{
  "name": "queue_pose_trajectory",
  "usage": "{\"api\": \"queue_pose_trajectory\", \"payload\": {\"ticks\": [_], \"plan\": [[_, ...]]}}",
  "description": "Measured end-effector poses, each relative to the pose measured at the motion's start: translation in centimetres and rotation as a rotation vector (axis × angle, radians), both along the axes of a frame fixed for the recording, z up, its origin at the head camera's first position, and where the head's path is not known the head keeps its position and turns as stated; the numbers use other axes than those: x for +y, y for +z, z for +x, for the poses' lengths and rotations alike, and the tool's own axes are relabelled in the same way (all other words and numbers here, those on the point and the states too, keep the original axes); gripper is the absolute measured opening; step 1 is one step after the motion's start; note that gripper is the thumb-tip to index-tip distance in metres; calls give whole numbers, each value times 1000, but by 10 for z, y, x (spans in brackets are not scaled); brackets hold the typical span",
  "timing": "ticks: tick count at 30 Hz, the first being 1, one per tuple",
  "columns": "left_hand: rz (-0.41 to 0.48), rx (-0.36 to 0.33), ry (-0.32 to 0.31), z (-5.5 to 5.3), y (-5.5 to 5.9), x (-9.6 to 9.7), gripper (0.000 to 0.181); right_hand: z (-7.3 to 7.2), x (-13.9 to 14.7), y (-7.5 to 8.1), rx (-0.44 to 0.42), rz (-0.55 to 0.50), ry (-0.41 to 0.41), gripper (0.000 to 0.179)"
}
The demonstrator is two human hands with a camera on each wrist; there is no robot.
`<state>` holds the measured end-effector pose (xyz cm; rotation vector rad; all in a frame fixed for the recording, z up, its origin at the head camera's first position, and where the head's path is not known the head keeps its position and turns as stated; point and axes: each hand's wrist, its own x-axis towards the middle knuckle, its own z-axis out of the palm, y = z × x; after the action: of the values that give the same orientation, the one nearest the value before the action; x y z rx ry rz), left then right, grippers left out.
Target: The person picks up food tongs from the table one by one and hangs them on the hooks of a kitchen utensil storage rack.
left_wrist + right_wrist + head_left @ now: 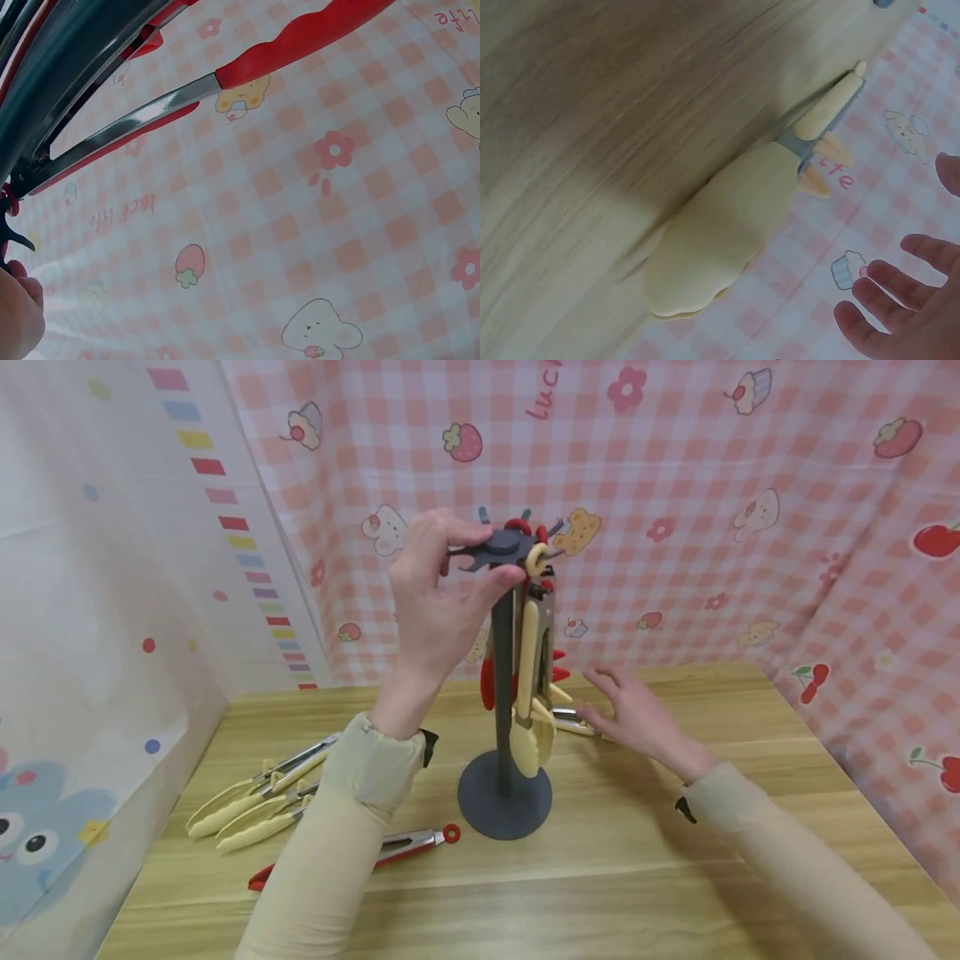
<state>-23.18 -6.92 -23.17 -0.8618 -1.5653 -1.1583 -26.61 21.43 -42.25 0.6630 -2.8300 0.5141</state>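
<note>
My left hand (438, 597) pinches the hooked top of a dark rotating utensil stand (504, 693), fingers above and thumb below. From its hooks hang cream tongs (528, 652) and red tongs (300, 49), partly hidden behind the pole. Behind the stand, cream-tipped tongs (720, 225) lie on the table, seen whole in the right wrist view. Beside them my right hand (637, 714) hovers with its fingers spread, holding nothing. In the left wrist view only a small part of the left hand shows at the lower left.
Several cream tongs (255, 806) lie at the table's left, partly behind the left sleeve. Red tongs (408, 843) lie in front of the stand, crossed by the left forearm. Pink checked cloth (675, 585) hangs behind the wooden table (645, 893).
</note>
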Motion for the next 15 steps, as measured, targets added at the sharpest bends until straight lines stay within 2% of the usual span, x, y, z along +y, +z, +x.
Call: {"api": "queue_pose_trajectory", "payload": {"ticks": [6, 15], "plan": [[-3, 20, 48, 1, -1, 0, 78, -4, -2, -5, -67, 54, -3, 75], [2, 35, 106, 5, -1, 2, 78, -8, -2, -13, -107, 114, 21, 73]]}}
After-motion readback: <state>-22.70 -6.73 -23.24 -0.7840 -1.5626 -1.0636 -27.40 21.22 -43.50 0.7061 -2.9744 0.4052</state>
